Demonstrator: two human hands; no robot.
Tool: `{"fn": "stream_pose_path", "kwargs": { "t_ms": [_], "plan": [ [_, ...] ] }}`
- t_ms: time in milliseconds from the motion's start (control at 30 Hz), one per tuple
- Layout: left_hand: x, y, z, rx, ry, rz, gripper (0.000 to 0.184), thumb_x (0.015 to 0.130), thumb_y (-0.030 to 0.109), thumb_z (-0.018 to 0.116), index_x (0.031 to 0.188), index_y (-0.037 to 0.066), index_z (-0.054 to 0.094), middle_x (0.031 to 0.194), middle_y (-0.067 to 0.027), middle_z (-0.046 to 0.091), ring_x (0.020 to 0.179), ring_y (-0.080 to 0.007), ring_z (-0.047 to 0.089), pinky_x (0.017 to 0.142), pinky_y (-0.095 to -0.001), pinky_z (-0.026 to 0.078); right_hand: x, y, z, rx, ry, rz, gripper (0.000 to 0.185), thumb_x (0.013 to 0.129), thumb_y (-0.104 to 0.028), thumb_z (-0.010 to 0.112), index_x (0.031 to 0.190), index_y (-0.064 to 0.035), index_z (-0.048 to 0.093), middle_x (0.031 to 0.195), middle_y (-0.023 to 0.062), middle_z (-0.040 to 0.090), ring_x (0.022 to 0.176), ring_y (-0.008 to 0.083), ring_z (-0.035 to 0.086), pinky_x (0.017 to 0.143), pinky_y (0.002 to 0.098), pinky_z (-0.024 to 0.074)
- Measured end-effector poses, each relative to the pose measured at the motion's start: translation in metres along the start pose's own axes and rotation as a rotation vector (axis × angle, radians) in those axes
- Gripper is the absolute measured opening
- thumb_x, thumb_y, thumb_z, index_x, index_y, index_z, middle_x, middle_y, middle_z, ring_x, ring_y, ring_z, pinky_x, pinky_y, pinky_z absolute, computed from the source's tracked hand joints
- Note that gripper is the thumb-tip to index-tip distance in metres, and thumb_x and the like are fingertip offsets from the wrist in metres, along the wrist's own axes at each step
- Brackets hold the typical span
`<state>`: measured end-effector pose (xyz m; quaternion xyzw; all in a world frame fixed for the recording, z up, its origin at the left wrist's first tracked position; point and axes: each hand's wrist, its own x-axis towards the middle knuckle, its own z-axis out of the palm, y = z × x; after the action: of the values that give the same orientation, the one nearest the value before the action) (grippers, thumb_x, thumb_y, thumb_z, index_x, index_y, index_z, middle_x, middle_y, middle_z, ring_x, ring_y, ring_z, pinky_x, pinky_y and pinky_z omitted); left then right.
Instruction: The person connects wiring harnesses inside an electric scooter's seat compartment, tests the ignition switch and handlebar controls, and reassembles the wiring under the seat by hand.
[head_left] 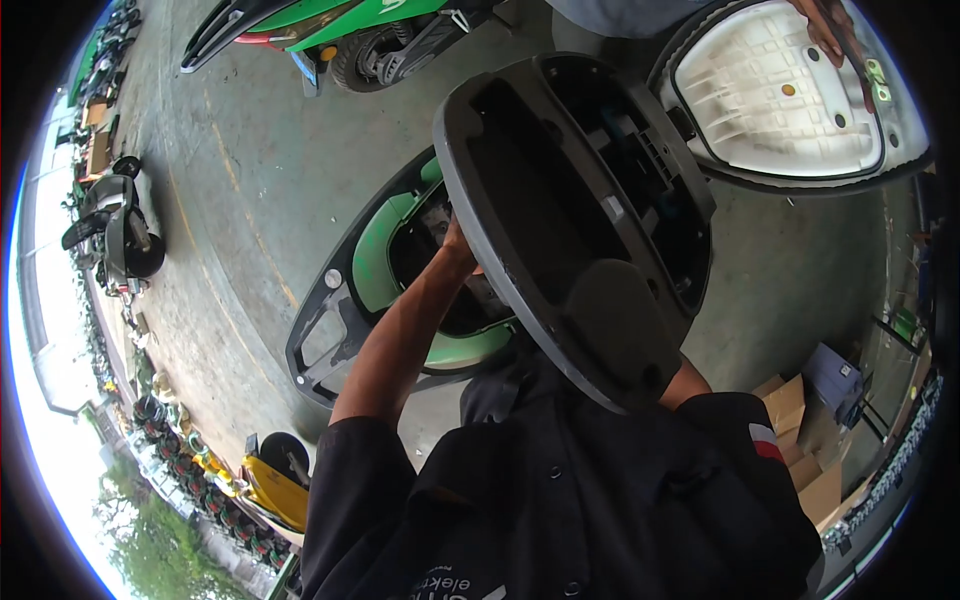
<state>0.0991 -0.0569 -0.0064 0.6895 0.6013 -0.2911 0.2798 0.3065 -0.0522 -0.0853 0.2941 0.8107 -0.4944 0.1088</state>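
Observation:
In front of my chest, a dark plastic scooter storage tub (530, 200) stands tilted up, its hollow compartments facing me. Behind its grey edge is my left hand (457, 243), only partly showing over the opening of a green and black scooter body (375, 255). The fingers are hidden, so I cannot tell whether they grip the tub or something inside the body. My right forearm goes behind the tub's lower right end, which covers my right hand completely.
At the upper right, another person's hand (822, 32) is at an upturned scooter seat (770, 90) with a white underside. A green scooter (360, 35) stands ahead. A dark scooter (120, 235) is on the left, with a yellow one (275, 492) lower down. Cardboard boxes (800, 450) lie at right.

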Motion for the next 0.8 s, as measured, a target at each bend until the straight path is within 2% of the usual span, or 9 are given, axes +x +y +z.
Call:
{"fn": "stream_pose_path", "kwargs": {
  "t_ms": [333,433,467,533,567,667,700,767,800],
  "plan": [
    [-0.004,0.002,0.027,-0.077,0.208,0.039,0.035,0.078,0.024,0.07,0.11,0.013,0.076,0.127,-0.0125,0.066,0.135,-0.0347,0.046,0.114,-0.0647,0.02,0.006,-0.003,0.009,-0.169,-0.199,-0.075,0.031,0.085,-0.011,0.052,0.109,-0.0059,0.07,0.108,0.0244,0.068,0.105,0.044,0.063,0.092,0.0539,0.0494],
    [-0.018,0.012,0.061,-0.184,0.407,0.116,0.034,0.079,0.025,0.069,0.109,0.012,0.077,0.127,-0.0126,0.066,0.135,-0.0351,0.046,0.115,-0.0655,0.019,0.011,-0.003,0.015,-0.235,-0.266,-0.104,0.031,0.085,-0.011,0.052,0.11,-0.0063,0.07,0.108,0.0237,0.068,0.105,0.0438,0.063,0.092,0.0541,0.0492],
    [-0.017,0.02,0.083,-0.456,0.508,0.169,0.033,0.08,0.025,0.068,0.109,0.012,0.077,0.127,-0.0127,0.066,0.135,-0.0353,0.046,0.115,-0.0657,0.018,0.011,-0.002,0.017,-0.251,-0.286,-0.112,0.031,0.085,-0.011,0.052,0.11,-0.0065,0.07,0.108,0.0234,0.068,0.105,0.0437,0.063,0.092,0.0542,0.0491],
    [0.0,0.045,0.127,-1.323,0.636,0.37,0.033,0.08,0.026,0.068,0.108,0.012,0.077,0.127,-0.0127,0.066,0.134,-0.0356,0.047,0.115,-0.0662,0.017,0.008,-0.004,0.021,-0.282,-0.287,-0.127,0.031,0.085,-0.012,0.052,0.11,-0.0068,0.07,0.109,0.023,0.069,0.105,0.0436,0.063,0.092,0.0543,0.049],
    [-0.019,0.051,0.095,-0.68,0.552,0.179,0.035,0.081,0.028,0.068,0.111,0.01,0.076,0.126,-0.0146,0.067,0.134,-0.0359,0.048,0.116,-0.065,0.018,0.005,-0.007,0.019,-0.298,-0.271,-0.137,0.031,0.086,-0.012,0.052,0.111,-0.0072,0.069,0.111,0.0219,0.068,0.107,0.0427,0.062,0.093,0.0561,0.0472],
    [-0.044,0.053,0.03,-0.016,0.076,-0.022,0.051,0.075,0.035,0.077,0.12,0.012,0.073,0.13,-0.0124,0.067,0.132,-0.0334,0.053,0.115,-0.0586,0.021,-0.006,-0.019,0.01,-0.354,-0.182,-0.183,0.031,0.09,-0.015,0.051,0.117,-0.0094,0.065,0.12,0.0168,0.065,0.114,0.038,0.06,0.098,0.065,0.038],
    [-0.041,0.052,0.032,-0.009,0.093,-0.023,0.052,0.074,0.035,0.078,0.121,0.013,0.073,0.131,-0.012,0.067,0.132,-0.0325,0.053,0.115,-0.0588,0.021,-0.009,-0.026,0.009,-0.321,-0.254,-0.072,0.033,0.092,-0.015,0.051,0.123,-0.011,0.062,0.123,0.0141,0.064,0.119,0.0343,0.059,0.104,0.0677,0.0319],
    [-0.041,0.053,0.036,0.0,0.11,-0.017,0.053,0.074,0.036,0.078,0.122,0.013,0.073,0.131,-0.0117,0.066,0.132,-0.0317,0.053,0.115,-0.059,0.021,-0.017,-0.03,0.009,-0.36,-0.215,-0.107,0.034,0.092,-0.015,0.051,0.124,-0.0113,0.062,0.124,0.0137,0.064,0.12,0.0334,0.058,0.106,0.0687,0.0303],
    [-0.041,0.054,0.037,0.011,0.168,-0.039,0.044,0.072,0.033,0.078,0.111,0.012,0.076,0.12,-0.0116,0.069,0.127,-0.0303,0.055,0.112,-0.0545,0.024,-0.02,-0.031,0.008,-0.4,-0.167,-0.143,0.035,0.092,-0.014,0.052,0.125,-0.0115,0.062,0.124,0.0134,0.064,0.121,0.0325,0.058,0.108,0.0698,0.0286]
  ]
}}
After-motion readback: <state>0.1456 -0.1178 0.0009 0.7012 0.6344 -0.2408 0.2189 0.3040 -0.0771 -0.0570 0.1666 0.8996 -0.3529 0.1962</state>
